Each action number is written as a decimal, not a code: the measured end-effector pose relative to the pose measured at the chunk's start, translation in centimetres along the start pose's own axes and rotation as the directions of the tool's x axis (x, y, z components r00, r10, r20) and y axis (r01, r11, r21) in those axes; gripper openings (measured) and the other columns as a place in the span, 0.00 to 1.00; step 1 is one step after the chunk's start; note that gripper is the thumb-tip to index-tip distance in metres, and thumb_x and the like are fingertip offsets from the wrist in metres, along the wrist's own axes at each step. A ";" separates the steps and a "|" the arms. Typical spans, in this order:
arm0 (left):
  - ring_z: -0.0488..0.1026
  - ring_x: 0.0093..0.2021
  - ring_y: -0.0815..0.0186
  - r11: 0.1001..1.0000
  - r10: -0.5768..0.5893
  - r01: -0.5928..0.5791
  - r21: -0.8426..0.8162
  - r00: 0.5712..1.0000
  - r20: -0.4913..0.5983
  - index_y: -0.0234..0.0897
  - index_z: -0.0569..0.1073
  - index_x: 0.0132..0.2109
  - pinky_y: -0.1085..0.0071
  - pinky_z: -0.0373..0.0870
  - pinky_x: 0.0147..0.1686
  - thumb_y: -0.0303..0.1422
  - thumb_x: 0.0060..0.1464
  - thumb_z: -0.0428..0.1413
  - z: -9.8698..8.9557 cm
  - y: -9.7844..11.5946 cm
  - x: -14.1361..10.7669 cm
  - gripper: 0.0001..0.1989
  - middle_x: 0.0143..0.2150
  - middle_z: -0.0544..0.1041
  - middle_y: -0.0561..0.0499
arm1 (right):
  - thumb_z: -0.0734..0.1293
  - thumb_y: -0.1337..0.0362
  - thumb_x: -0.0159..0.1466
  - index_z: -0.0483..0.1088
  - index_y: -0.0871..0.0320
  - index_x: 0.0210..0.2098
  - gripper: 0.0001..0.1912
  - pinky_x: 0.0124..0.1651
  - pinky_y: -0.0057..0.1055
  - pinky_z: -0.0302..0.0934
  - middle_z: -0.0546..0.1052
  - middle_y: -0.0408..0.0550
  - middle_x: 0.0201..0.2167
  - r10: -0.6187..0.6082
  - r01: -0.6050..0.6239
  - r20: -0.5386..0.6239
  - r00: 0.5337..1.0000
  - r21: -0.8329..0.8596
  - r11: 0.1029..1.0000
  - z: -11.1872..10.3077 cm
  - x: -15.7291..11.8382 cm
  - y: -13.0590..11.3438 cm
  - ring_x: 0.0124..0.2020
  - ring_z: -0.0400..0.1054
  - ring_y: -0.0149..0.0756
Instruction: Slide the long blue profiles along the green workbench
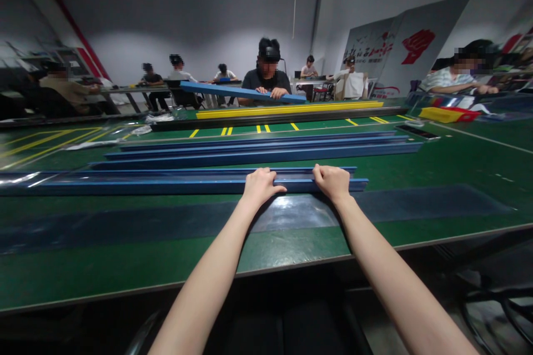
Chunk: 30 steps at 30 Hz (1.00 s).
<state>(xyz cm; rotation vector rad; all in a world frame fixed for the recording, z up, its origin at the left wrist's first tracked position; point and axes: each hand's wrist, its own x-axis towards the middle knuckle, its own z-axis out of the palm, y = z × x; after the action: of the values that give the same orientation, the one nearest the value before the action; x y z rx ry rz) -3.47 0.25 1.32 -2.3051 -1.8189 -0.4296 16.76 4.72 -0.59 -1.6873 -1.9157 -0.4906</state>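
Green and shiny, the table (291, 252) has yellow lines past the hands. The left hand (260, 184) bends its fingers over the long blue piece (166, 186), thumb poking out. The right hand (333, 179) curls tight on it too, near its end. A see-through sheet (416, 203) lies on the near side of both hands. Beyond them are more blue strips (266, 153), a person (266, 75) and a big pale wall (166, 22).
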 end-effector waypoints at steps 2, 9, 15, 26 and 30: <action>0.69 0.41 0.60 1.000 -0.003 0.003 0.008 1.000 0.003 0.38 0.73 0.33 0.71 0.63 0.34 0.51 0.46 0.56 0.0 0.1 0.0 0.19 0.36 0.72 0.49 | 0.53 0.60 0.63 0.72 0.60 0.20 0.24 0.24 0.27 0.39 0.76 0.50 0.22 -0.052 0.053 -0.046 0.998 0.017 0.998 0.1 0.0 -0.3 0.23 0.65 0.30; 0.69 0.41 0.61 1.000 -0.002 0.002 0.025 1.000 -0.012 0.37 0.73 0.34 0.71 0.64 0.34 0.50 0.46 0.56 -0.1 0.3 -0.1 0.19 0.35 0.72 0.49 | 0.52 0.62 0.64 0.68 0.60 0.20 0.22 0.27 0.28 0.42 0.73 0.47 0.21 -0.295 0.309 -0.198 0.935 0.047 0.950 0.0 -0.5 -2.9 0.23 0.62 0.28; 0.69 0.40 0.60 0.999 0.013 -0.012 0.038 0.999 -0.034 0.37 0.73 0.34 0.71 0.64 0.33 0.49 0.45 0.57 0.0 0.2 -0.2 0.19 0.35 0.72 0.48 | 0.50 0.62 0.65 0.69 0.60 0.23 0.22 0.27 0.28 0.41 0.75 0.48 0.24 -0.239 0.244 -0.059 0.969 0.085 0.966 0.3 -0.5 -4.0 0.25 0.64 0.28; 0.69 0.41 0.62 0.996 0.073 -0.072 0.048 0.997 -0.035 0.37 0.72 0.33 0.71 0.64 0.34 0.47 0.48 0.55 0.2 0.0 -0.2 0.16 0.37 0.74 0.49 | 0.49 0.60 0.65 0.72 0.62 0.23 0.27 0.24 0.29 0.40 0.77 0.53 0.24 -0.119 0.120 -0.015 0.993 0.048 0.992 0.8 0.0 -4.1 0.26 0.68 0.33; 0.69 0.42 0.62 0.995 0.095 -0.095 0.023 0.995 -0.008 0.37 0.72 0.35 0.72 0.65 0.35 0.46 0.50 0.54 0.3 0.1 -0.2 0.16 0.38 0.74 0.49 | 0.49 0.61 0.65 0.73 0.62 0.22 0.27 0.24 0.29 0.41 0.77 0.54 0.23 -0.122 0.123 -0.036 0.992 0.045 0.991 0.7 0.1 -4.1 0.25 0.69 0.33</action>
<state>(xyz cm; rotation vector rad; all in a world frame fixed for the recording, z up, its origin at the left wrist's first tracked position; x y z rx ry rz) -3.42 0.14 1.01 -2.3588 -1.6930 -0.4022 12.65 4.61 -0.75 -1.5294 -1.9997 -0.5127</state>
